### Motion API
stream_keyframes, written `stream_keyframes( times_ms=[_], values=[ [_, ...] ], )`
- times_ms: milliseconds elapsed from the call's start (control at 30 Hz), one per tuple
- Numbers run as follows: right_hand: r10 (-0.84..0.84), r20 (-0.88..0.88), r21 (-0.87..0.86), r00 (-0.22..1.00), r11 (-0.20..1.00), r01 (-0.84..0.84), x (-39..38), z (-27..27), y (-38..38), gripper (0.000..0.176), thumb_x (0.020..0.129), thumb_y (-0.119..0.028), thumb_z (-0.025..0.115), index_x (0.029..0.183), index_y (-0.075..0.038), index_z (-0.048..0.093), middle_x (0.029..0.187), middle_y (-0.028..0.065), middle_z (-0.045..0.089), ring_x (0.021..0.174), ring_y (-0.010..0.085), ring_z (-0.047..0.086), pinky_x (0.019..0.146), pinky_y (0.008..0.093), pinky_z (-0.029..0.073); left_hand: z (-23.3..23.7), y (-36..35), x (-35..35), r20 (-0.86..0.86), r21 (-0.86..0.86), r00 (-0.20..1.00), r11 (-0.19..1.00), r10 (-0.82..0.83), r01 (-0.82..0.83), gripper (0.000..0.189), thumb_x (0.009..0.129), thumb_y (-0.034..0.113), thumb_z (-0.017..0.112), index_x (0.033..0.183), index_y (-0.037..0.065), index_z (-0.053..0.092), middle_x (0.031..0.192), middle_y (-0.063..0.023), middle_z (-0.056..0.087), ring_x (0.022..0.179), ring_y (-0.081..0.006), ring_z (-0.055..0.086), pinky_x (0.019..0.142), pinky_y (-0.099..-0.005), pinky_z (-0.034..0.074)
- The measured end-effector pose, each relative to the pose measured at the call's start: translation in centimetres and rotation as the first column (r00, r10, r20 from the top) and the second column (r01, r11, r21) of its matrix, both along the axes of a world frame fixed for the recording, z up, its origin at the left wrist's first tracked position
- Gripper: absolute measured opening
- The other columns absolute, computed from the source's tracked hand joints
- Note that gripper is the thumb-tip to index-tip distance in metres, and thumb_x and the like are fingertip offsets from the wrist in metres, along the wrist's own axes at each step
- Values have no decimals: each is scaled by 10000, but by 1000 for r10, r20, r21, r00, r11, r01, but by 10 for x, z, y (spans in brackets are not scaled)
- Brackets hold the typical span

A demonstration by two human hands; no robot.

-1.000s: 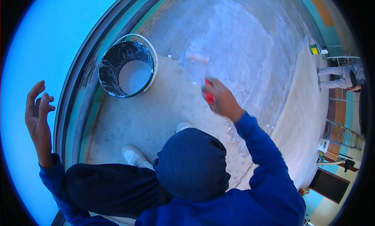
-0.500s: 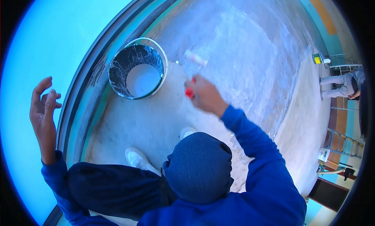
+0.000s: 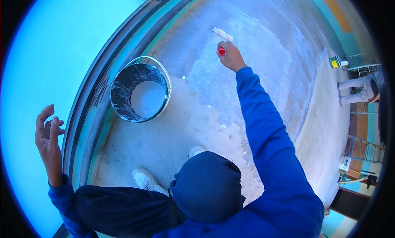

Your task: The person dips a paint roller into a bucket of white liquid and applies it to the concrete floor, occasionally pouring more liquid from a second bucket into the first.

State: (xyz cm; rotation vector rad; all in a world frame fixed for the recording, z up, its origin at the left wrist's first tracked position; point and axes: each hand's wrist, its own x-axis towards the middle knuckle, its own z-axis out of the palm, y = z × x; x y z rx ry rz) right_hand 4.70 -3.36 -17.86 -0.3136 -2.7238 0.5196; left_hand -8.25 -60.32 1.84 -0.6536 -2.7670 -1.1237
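My right hand (image 3: 231, 57) grips the red handle (image 3: 221, 51) of a paint roller. The roller's pale, streaked sleeve (image 3: 222, 33) lies at the floor surface, beyond my fist. Whitish wet coating covers the floor (image 3: 251, 65) around it. Left of the roller stands a dark bucket (image 3: 119, 94) with its handle tipped over the rim. Pale liquid (image 3: 148, 99) lies in the bucket, and its inner wall is splashed. My left hand (image 3: 48, 135) is raised at the far left, fingers apart and loosely bent, with nothing in it.
A dark rail and ledge (image 3: 84, 114) curve along the left beside a bright blue surface. White shoes (image 3: 145, 178) stand on the floor below the bucket. At the far right are a person in light trousers (image 3: 358, 90), a yellow-labelled can (image 3: 335, 62) and a ladder (image 3: 364, 149).
My right arm has stretched farther forward, carrying the roller up and to the right. The view has shifted, so the bucket and my left hand appear lower.
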Motion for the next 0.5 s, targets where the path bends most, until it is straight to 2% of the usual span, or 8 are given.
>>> stream_keyframes(
  times_ms=[33,100,167,200,233,300,400,500],
  values=[
    [-26,8,-14,1000,1000,26,0,13,-10,202,731,-42,582,925,-100,576,894,178,568,847,390,578,717,458,487,0,1,0,-3,7,1000,1000,0,0,428,929,379,562,1255,103,541,1294,-113,545,891,-170,623,690,-285,557],
    [130,-21,48,991,991,-129,23,23,-62,188,746,-62,573,930,-99,573,854,172,561,819,375,576,693,465,479,1,6,0,-10,-1,1000,1000,6,-6,426,928,379,565,1249,100,544,1289,-112,547,889,-171,624,688,-284,557],
    [234,108,62,966,968,-242,60,24,-136,198,729,-81,579,926,-103,566,853,181,536,777,352,577,656,457,468,0,13,-2,-7,1,1000,1000,8,-8,426,926,380,569,1244,97,546,1284,-112,550,886,-173,624,687,-283,557],
    [265,220,41,939,959,-281,82,31,-176,256,691,-61,617,939,-99,565,989,208,568,848,355,586,702,449,484,-2,17,-5,-2,6,1000,1000,2,-2,427,925,380,571,1243,97,546,1280,-111,551,884,-174,625,687,-282,556],
    [338,130,-14,932,941,-339,100,38,-209,276,682,-69,632,950,-101,570,1035,241,556,840,356,585,703,442,487,-4,21,-7,5,9,1000,1000,-6,6,427,924,381,574,1241,96,547,1277,-111,553,882,-175,626,686,-282,556],
    [377,182,-45,908,926,-376,118,52,-248,306,672,-78,643,969,-95,574,1091,261,537,847,353,581,716,430,489,-4,27,-7,38,-17,999,1000,-6,6,482,913,443,558,1252,101,551,1286,-105,547,905,-172,609,708,-294,546],
    [322,211,-62,923,947,-316,93,55,-232,314,661,-70,650,965,-93,574,1081,261,532,851,356,582,725,428,487,-7,29,-5,51,-21,998,999,-25,26,482,913,447,556,1251,103,554,1283,-106,548,897,-172,612,710,-298,550],
    [284,188,64,940,952,-300,57,46,-206,299,659,-53,634,947,-98,568,1063,250,533,836,350,582,726,423,483,-3,25,-3,56,-20,998,1000,-16,17,488,908,451,561,1253,107,555,1284,-108,547,897,-174,616,711,-300,553]
  ],
)
